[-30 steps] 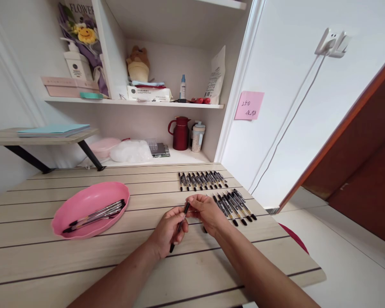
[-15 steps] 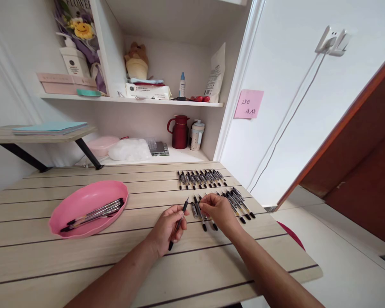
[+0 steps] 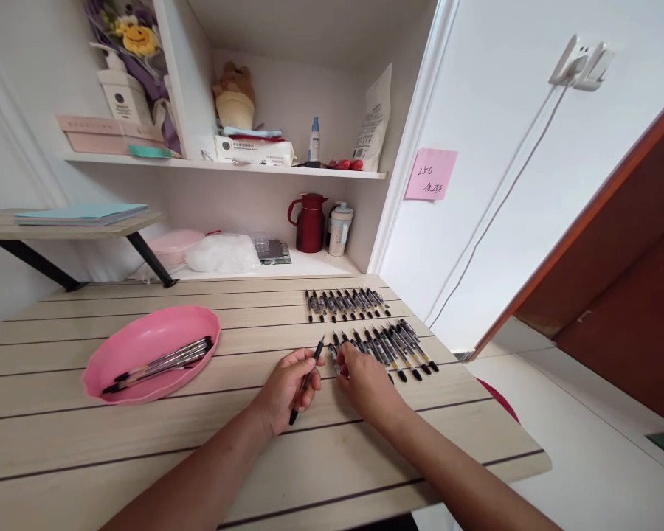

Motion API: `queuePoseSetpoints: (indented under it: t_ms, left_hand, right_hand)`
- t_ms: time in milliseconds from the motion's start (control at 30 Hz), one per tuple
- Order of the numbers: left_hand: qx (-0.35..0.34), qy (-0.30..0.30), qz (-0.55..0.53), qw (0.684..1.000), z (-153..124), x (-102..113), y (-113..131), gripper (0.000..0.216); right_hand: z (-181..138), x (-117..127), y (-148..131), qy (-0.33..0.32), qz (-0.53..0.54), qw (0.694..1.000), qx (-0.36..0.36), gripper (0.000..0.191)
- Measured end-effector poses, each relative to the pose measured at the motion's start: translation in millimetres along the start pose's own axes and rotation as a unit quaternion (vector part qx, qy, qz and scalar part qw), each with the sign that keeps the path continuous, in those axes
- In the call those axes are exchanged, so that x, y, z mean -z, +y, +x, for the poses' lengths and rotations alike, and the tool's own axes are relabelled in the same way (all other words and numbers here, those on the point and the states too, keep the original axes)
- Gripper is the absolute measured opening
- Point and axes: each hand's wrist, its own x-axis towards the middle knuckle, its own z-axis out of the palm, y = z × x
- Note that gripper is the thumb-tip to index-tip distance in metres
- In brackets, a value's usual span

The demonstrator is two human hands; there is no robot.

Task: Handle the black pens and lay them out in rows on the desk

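My left hand is closed around a black pen, held slanted with its bare tip pointing up and away. Just to the right, my right hand reaches down over the left end of the near row of pens. Its thumb and fingers are bent together at the table, and the hand itself hides what they grip. Small caps or clips lie among the pens of that row, whose black ends face me. Beyond it lies a second, tidy row of pens.
A pink oval bowl with several pens inside stands on the left of the slatted table. Behind are a small raised stand and shelves holding a red jug and a cup. A pink note hangs on the wall.
My right hand has shifted slightly left and turned down, its fingers now lower at the row's left end. My left hand keeps the pen in nearly the same place. The view has tilted slightly.
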Motion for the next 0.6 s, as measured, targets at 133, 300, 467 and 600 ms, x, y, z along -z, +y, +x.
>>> queuePoseSetpoints:
  t_ms: [133,300,467,600]
  left_hand:
    - [-0.002,-0.009,0.0,1.0,0.2,0.6,-0.6,0.018]
    - [-0.001,-0.007,-0.002,1.0,0.5,0.7,-0.7,0.018]
    - [-0.001,0.008,-0.008,1.0,-0.8,-1.5,-0.3,0.02]
    - [-0.025,0.055,-0.02,0.998,-2.4,-4.5,0.9,0.021]
  right_hand:
    - [1.4,-0.1,-5.5,-0.021,-0.052,0.998,0.012,0.028]
    - [0.7,3.9,-11.6,-0.031,-0.085,0.996,0.018,0.03]
    - [-2.1,1.7,-10.5,-0.009,-0.093,0.995,0.021,0.023]
    - [-10.6,3.7,3.7,0.025,-0.064,0.998,0.006,0.011]
